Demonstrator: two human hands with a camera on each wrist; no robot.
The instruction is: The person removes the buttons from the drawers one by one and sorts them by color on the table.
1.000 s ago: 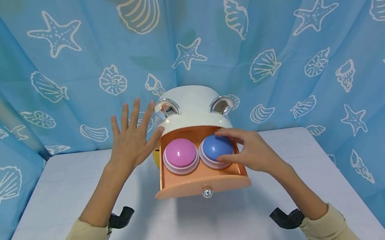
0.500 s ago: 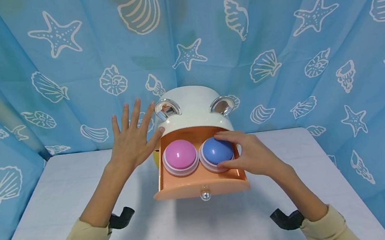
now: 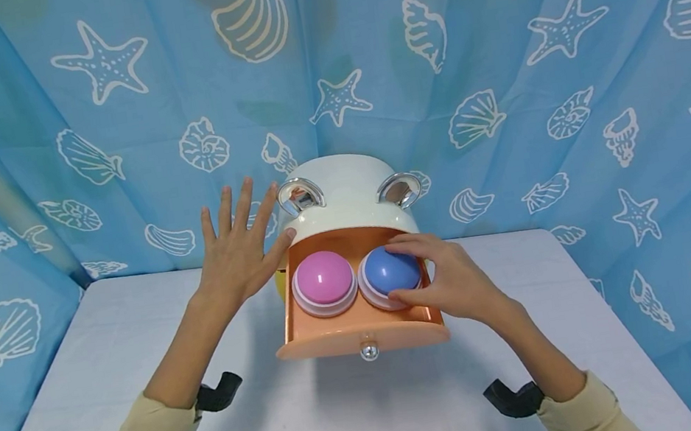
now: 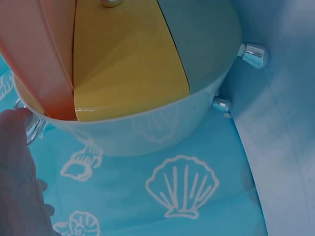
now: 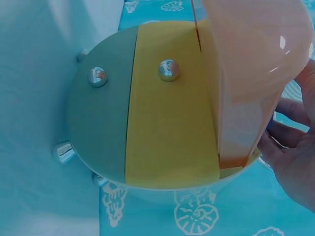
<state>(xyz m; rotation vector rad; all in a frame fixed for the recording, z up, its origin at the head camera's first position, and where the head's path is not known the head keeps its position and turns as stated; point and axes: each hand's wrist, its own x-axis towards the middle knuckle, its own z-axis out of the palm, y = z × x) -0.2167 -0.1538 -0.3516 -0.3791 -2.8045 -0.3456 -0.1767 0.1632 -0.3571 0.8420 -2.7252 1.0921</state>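
Note:
A small rounded white cabinet (image 3: 348, 185) has its top orange drawer (image 3: 351, 323) pulled out. Inside the drawer, side by side, are a pink domed button (image 3: 324, 278) and a blue domed button (image 3: 389, 270), each with a pale round base. My right hand (image 3: 458, 277) holds the blue one, fingers at its far edge and thumb at its near edge. My left hand (image 3: 234, 258) spreads its straight fingers against the cabinet's left side, thumb by a chrome ear-shaped ring (image 3: 300, 194). Beneath the orange drawer, the right wrist view shows a yellow drawer (image 5: 170, 123) and a green drawer (image 5: 101, 123).
The cabinet stands on chrome feet (image 5: 64, 152) on a white-covered table (image 3: 376, 419). Close behind it hangs a blue curtain (image 3: 373, 40) with shell and starfish prints. A second chrome ring (image 3: 398, 190) sits on the cabinet's right, and a chrome knob (image 3: 369, 351) projects from the orange drawer.
The orange drawer, with both buttons inside, has shifted slightly toward me and to the left in the first half second. My right hand keeps its hold, and my left hand has stayed put.

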